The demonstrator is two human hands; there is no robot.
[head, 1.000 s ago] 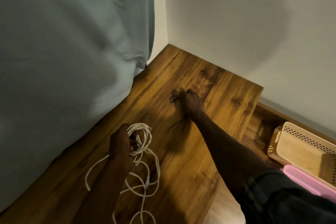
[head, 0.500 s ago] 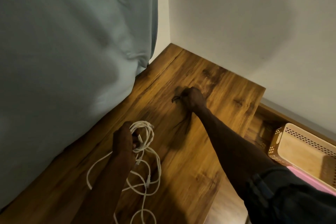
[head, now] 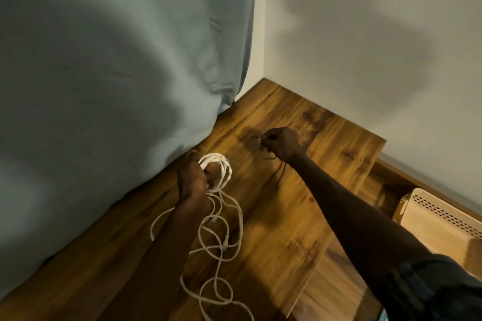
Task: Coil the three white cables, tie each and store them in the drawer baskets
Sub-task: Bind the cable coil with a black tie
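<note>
The left hand (head: 193, 177) grips a bundle of loops of the thin white cable (head: 220, 219) just above the brown wood-grain worktop (head: 294, 211); the loose remainder sprawls in open loops toward the near edge. The right hand (head: 283, 144), fingers curled, pinches a small dark tie (head: 257, 139) farther back, near the worktop's right edge. A grey-green curtain (head: 104, 86) overhangs the left edge. Beyond the right edge sits a beige perforated plastic basket (head: 440, 219), set lower.
</note>
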